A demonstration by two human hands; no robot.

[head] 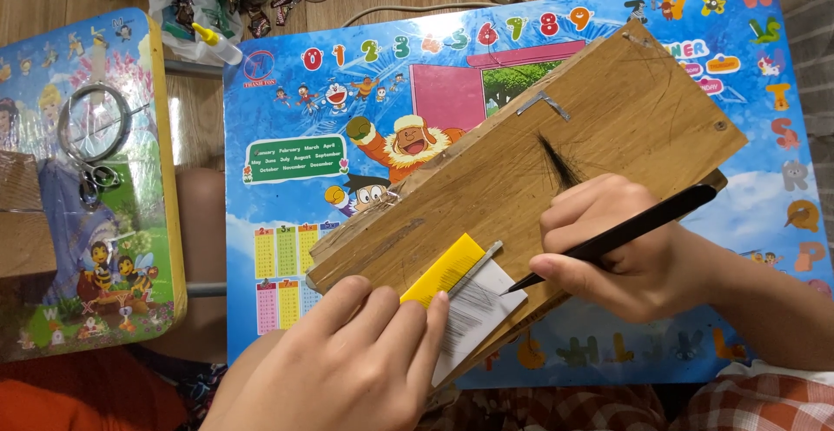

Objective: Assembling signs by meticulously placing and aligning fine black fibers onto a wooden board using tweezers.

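- A wooden board is laid slantwise across the blue table, from its near-left part up toward the far-right corner.
- At the board's near end, a white card beside a yellow strip is pressed down by the left hand, its fingers flat and close together; nothing is clamped in it.
- Black tweezers are gripped pen-like by the right hand, with the tip brought to the card's right edge, near a thin metal bar.
- Rows of fine dark strands are seen on the card, so part of the laying appears done; how much of the card remains bare cannot be told.
- A tuft of dark hair lies mid-board, just beyond the right hand, so stock seems left to be placed.
- On a second table at the left, a wire coil and scissors lie untouched.
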